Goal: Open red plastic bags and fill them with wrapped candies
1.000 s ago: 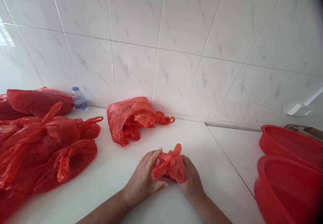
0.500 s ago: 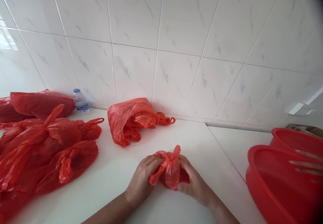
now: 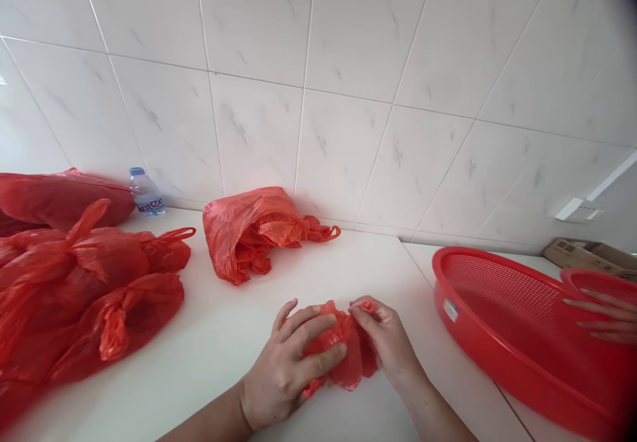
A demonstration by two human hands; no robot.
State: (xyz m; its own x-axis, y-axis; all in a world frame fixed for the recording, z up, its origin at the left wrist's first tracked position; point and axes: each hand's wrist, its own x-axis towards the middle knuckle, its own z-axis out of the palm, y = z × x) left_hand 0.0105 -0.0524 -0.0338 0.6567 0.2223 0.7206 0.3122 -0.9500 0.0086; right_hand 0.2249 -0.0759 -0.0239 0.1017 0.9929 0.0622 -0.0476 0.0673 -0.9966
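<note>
Rightward of the fingers (image 3: 313, 331), a red basket (image 3: 488, 352) has slid nearer. Left hand (image 3: 288, 366) fingers lie spread over the small red bag (image 3: 351, 356); right hand (image 3: 391, 336) fingers pinch a twist of its plastic. Pulling hard there could tear it; a loose left hold could let the bag swivel away.

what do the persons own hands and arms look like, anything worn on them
The left hand and right hand are both ungloved, with no ring visible. The left forearm and right forearm show no sleeve, watch or bracelet.
</note>
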